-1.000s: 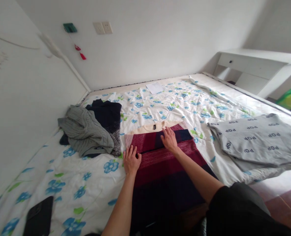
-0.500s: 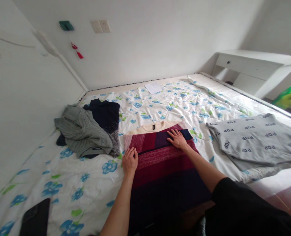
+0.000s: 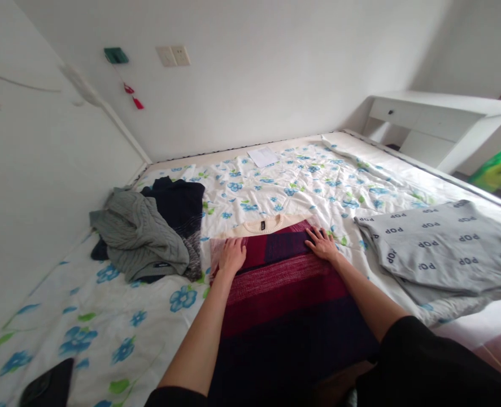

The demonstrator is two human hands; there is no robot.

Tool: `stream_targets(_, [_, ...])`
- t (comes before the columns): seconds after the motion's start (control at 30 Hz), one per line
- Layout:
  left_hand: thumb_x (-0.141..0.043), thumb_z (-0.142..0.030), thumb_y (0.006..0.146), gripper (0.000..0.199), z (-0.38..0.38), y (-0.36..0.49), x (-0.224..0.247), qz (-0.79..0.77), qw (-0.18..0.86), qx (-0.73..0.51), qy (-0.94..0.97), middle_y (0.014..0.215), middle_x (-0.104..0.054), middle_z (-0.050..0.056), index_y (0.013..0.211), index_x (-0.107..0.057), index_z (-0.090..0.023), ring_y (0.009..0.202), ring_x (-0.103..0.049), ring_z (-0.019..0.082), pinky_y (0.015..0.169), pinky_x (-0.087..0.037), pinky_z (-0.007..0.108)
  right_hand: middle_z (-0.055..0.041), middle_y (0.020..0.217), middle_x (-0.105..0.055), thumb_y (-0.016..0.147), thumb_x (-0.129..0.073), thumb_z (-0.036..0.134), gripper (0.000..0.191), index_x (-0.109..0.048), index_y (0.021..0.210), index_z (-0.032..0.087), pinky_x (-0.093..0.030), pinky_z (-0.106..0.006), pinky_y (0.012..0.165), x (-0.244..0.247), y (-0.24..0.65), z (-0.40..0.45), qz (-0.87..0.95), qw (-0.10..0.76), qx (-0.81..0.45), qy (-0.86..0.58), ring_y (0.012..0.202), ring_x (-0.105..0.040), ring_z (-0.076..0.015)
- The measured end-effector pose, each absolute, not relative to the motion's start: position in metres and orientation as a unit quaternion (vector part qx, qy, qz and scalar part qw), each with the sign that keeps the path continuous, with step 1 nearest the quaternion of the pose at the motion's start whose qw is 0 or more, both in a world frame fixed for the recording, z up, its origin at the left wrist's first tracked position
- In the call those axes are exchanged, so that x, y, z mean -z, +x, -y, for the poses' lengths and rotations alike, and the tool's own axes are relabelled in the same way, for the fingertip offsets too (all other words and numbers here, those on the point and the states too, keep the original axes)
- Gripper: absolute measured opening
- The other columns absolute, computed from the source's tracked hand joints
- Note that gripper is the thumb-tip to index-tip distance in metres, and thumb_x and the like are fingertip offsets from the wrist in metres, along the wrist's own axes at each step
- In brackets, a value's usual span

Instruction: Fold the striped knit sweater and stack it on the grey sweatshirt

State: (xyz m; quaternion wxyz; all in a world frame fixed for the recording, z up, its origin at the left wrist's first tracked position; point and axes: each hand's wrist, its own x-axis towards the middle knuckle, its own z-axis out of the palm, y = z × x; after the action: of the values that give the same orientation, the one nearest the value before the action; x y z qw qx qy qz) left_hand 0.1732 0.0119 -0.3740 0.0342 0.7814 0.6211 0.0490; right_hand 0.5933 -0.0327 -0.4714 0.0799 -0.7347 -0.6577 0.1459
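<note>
A striped sweater (image 3: 284,294) in cream, maroon and navy lies on the bed, its cream collar and dark label toward the wall. Its sleeves are laid across the upper body. My left hand (image 3: 232,257) rests on the sleeve at the left side, fingers stretched out. On the right end of the folded sleeve lies my right hand (image 3: 322,244), palm down with fingers spread. Neither hand grips the fabric. The sweater's lower part runs into shadow near my body.
Left of the sweater, a grey cable-knit sweater (image 3: 144,237) lies heaped on a navy knit garment (image 3: 178,198). A grey garment printed POP (image 3: 436,243) lies at right. A black phone (image 3: 49,384), white paper (image 3: 262,156) and a white desk (image 3: 432,116) also show.
My left hand has moved slightly up and right onto the sleeve. My right hand has slid right, to the sleeve's outer end. The view has shifted a little.
</note>
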Motion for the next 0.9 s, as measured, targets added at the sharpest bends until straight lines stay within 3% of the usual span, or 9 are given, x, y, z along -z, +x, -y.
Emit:
stream_targets(0.1, [-0.040,-0.039,0.116,0.061,-0.023,0.153,0.395,-0.602,0.069,-0.045,0.794,0.183,-0.051,0.013,0.171,-0.059,-0.023,0.172,-0.041,0.034,0.141,-0.031,0.057,0.0018,0.195,-0.020,0.118,-0.040,0.067,0.073,-0.030,0.187,0.043,-0.020,-0.076,0.141,0.476,0.598,0.030,0.658,0.090,-0.157,-0.731,0.180,-0.014,-0.0445])
stream_targets(0.27, [-0.035,-0.044,0.117,0.070,-0.033,0.089,0.429,-0.669,0.091,-0.099,0.731,0.190,-0.036,0.018,0.179,-0.047,-0.014,0.178,-0.029,0.038,0.143,-0.027,0.062,0.0021,0.193,-0.026,0.117,-0.043,0.067,0.071,-0.039,0.184,0.045,-0.020,-0.078,0.140,0.489,0.607,0.025,0.653,0.137,-0.177,-0.723,0.179,-0.017,-0.0468])
stream_targets(0.4, [-0.037,-0.045,0.116,0.071,-0.039,0.062,0.445,-0.693,0.110,-0.184,0.688,0.189,-0.035,0.023,0.177,-0.048,-0.010,0.178,-0.029,0.040,0.144,-0.025,0.062,-0.0027,0.189,-0.038,0.116,-0.048,0.054,0.067,-0.047,0.181,0.037,-0.026,-0.070,0.142,0.494,0.621,0.023,0.646,0.225,-0.190,-0.705,0.177,-0.029,-0.0411])
stream_targets(0.53, [-0.055,-0.040,0.109,0.071,-0.043,0.062,0.444,-0.691,0.146,-0.267,0.656,0.183,-0.045,0.026,0.173,-0.050,-0.009,0.175,-0.037,0.039,0.144,-0.029,0.057,-0.0162,0.178,-0.054,0.103,-0.070,0.048,0.085,-0.046,0.181,0.023,-0.042,-0.058,0.138,0.486,0.640,0.022,0.576,0.335,-0.234,-0.708,0.164,-0.054,-0.0371])
stream_targets(0.63, [-0.074,-0.037,0.098,0.084,-0.040,0.063,0.433,-0.704,0.214,-0.343,0.584,0.169,-0.064,0.021,0.175,-0.045,-0.017,0.162,-0.057,0.034,0.136,-0.045,0.051,-0.0191,0.166,-0.066,0.088,-0.089,0.045,0.098,-0.052,0.176,0.021,-0.052,-0.056,0.130,0.472,0.651,0.018,0.493,0.382,-0.320,-0.713,0.150,-0.067,-0.0380])
stream_targets(0.7, [-0.081,-0.036,0.094,0.084,-0.036,0.063,0.422,-0.701,0.321,-0.373,0.516,0.151,-0.077,0.016,0.170,-0.049,-0.020,0.143,-0.073,0.030,0.125,-0.057,0.047,-0.0196,0.156,-0.073,0.085,-0.095,0.042,0.091,-0.061,0.166,0.019,-0.061,-0.051,0.122,0.462,0.656,0.014,0.447,0.402,-0.409,-0.686,0.139,-0.075,-0.0363])
stream_targets(0.8, [-0.088,-0.035,0.090,0.058,-0.027,0.064,0.405,-0.650,0.522,-0.356,0.423,0.121,-0.087,0.013,0.143,-0.069,-0.018,0.112,-0.085,0.026,0.104,-0.069,0.042,-0.0179,0.132,-0.084,0.084,-0.099,0.040,0.065,-0.075,0.140,0.018,-0.072,-0.043,0.101,0.447,0.660,0.007,0.391,0.397,-0.546,-0.626,0.116,-0.084,-0.0323])
stream_targets(0.9, [-0.095,-0.030,0.084,0.038,-0.022,0.068,0.391,-0.628,0.603,-0.328,0.367,0.096,-0.086,0.009,0.114,-0.076,-0.019,0.091,-0.085,0.025,0.091,-0.072,0.041,-0.0153,0.111,-0.088,0.082,-0.101,0.034,0.045,-0.078,0.116,0.017,-0.074,-0.038,0.088,0.434,0.658,0.000,0.349,0.352,-0.633,-0.595,0.096,-0.086,-0.0281])
